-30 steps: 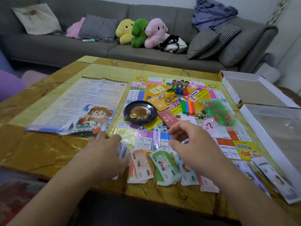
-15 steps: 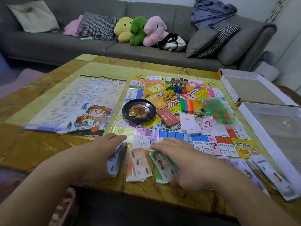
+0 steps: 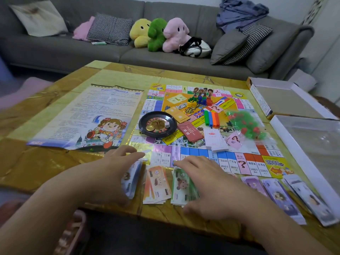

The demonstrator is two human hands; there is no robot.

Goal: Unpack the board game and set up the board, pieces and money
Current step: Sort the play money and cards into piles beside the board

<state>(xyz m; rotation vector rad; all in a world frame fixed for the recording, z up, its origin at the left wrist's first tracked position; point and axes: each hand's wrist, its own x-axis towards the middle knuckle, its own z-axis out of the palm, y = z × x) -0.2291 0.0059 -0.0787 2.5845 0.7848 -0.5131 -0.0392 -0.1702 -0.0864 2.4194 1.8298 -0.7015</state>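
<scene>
The game board (image 3: 261, 150) lies flat on the yellow table (image 3: 46, 168). A black roulette wheel (image 3: 157, 126), card stacks, coloured bars (image 3: 211, 117), pawns (image 3: 199, 100) and a bag of green and red pieces (image 3: 245, 126) sit on the board. Along the near edge lie money piles: orange (image 3: 156, 184), green (image 3: 181, 188) and purple (image 3: 279, 196). My left hand (image 3: 112, 172) grips a stack of pale blue notes (image 3: 131, 180) on its edge. My right hand (image 3: 207, 183) lies flat on a pile just right of the green notes.
A rules sheet (image 3: 88, 116) lies left of the board. The box lid (image 3: 287, 100) and the box tray (image 3: 312, 144) stand at the table's right. Behind the table stretches a grey sofa (image 3: 64, 50) with cushions and plush toys.
My right hand came down from above the board onto the money piles at the near edge. My left hand lifted its note stack up on edge.
</scene>
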